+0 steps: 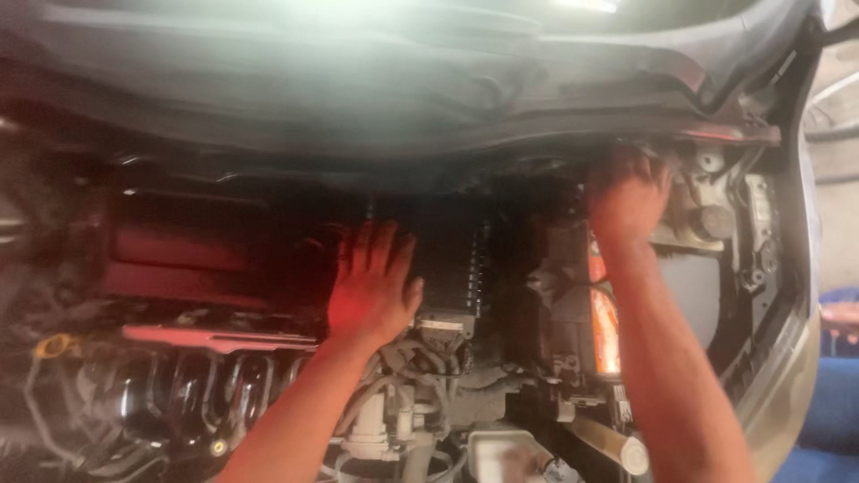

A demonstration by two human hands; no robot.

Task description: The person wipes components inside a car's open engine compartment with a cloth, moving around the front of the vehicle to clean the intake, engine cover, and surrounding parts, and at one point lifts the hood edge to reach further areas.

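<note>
Both hands I'm watching: left hand lying open, flat beside ribbed black hose; right hand reaching far behind orange-labelled battery, grip indiscernible.

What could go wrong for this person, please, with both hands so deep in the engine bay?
The right hand reaches behind the battery, into a dark gap near metal brackets; it could scrape on an edge or perhaps touch a terminal. The left hand lies flat, fingers spread, beside the ribbed black hose; if that surface is hot or slick, it could burn or slip. The raised hood hangs close overhead, so a bump is possible.
</note>
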